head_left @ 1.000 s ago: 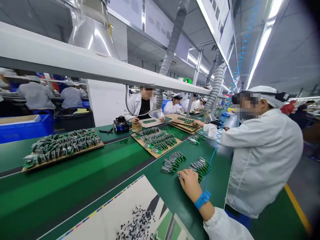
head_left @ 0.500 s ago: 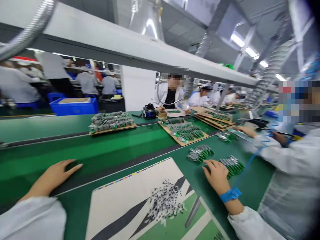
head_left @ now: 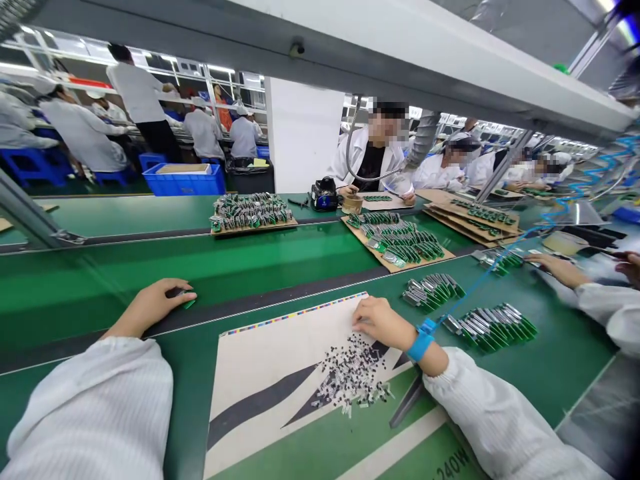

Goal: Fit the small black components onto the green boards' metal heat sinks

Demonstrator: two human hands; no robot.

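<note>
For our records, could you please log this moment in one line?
left hand: on green belt, by green piece | right hand: on printed card, beside small black components

Light: bright, even, from above | Shadows: soft under your left hand (head_left: 150,307) | Edges: you get fisheye bowing — dark, smeared corners

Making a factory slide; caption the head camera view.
Right hand at small black parts on printed card, left hand on green mat.

a green conveyor bench (head_left: 565,350) carries a printed cardboard sheet (head_left: 265,360) and rows of small green circuit boards (head_left: 493,328).
</note>
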